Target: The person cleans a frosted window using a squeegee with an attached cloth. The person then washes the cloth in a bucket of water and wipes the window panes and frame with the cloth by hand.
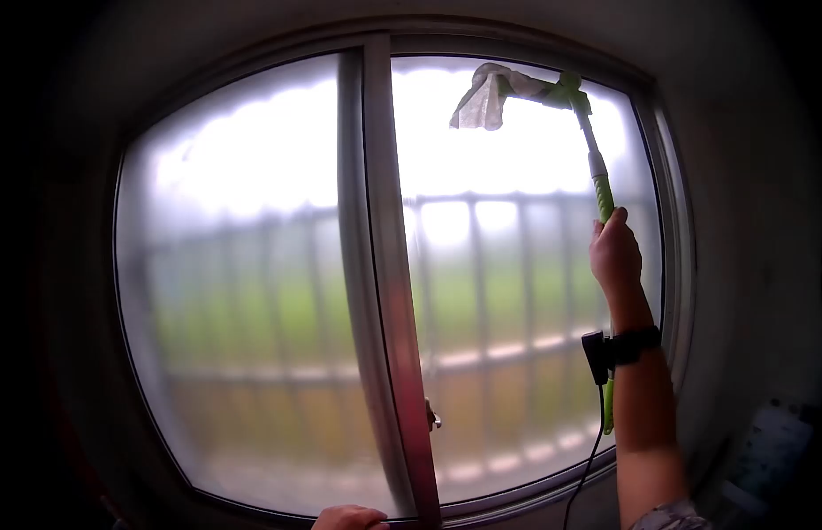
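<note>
My right hand is raised and wrapped round the green handle of a window wiper. The wiper's head is up at the top of the right window pane, with a pale cloth hanging from its left end. A lower piece of the green handle shows beside my forearm. Near the bottom edge of the view, my left hand rests by the lower window frame. Only its upper part shows, and its fingers are too cut off to read.
A metal window latch sits on the middle frame post. The left pane is frosted, with blurred bars behind it. A black device with a cable is strapped to my right wrist. A pale container stands at the lower right.
</note>
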